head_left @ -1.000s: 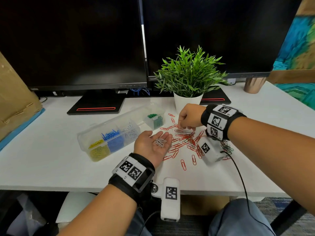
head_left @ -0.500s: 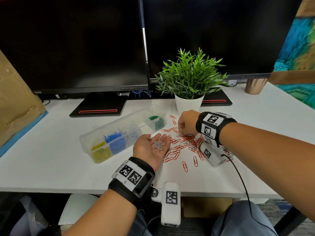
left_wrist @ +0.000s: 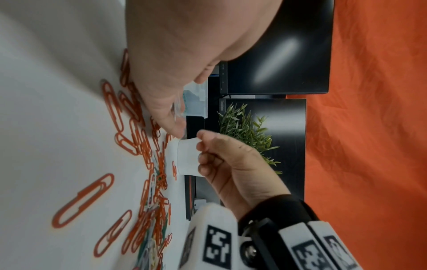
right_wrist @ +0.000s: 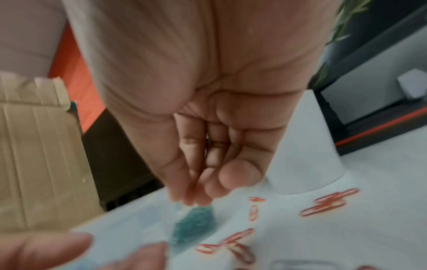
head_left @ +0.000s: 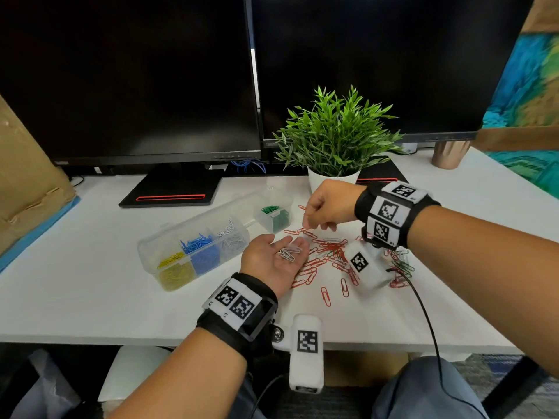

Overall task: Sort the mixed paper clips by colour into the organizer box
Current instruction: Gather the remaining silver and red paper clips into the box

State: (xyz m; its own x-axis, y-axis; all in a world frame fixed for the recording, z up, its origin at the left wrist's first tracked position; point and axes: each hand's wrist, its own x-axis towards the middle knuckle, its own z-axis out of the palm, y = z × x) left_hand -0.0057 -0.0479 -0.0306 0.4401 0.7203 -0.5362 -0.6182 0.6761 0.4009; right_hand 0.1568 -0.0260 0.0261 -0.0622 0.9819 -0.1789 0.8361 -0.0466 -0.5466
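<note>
My left hand (head_left: 279, 247) lies palm up above the desk, fingers relaxed, with several white paper clips (head_left: 289, 254) resting loose on it. My right hand (head_left: 310, 225) hovers just beyond it, thumb and fingertips (right_wrist: 196, 193) pinched together and pointing down; no clip can be made out between them. The clear organizer box (head_left: 151, 252) lies to the left, holding yellow (head_left: 175, 272), blue (head_left: 201, 251), white (head_left: 231, 237) and green (head_left: 273, 214) clips in separate compartments. A pile of mostly red clips (head_left: 329, 252) is spread on the desk under my right wrist.
A potted plant (head_left: 331, 181) stands right behind my right hand. Two monitors on black stands (head_left: 172, 192) fill the back. A cardboard box (head_left: 24, 176) leans at the left and a copper cup (head_left: 449, 155) stands back right. A few green clips (head_left: 403, 264) lie at the pile's right edge.
My right hand has lifted off the red pile and come left, toward the left palm, with its fingertips pinched. The left hand has stayed palm up with its white clips.
</note>
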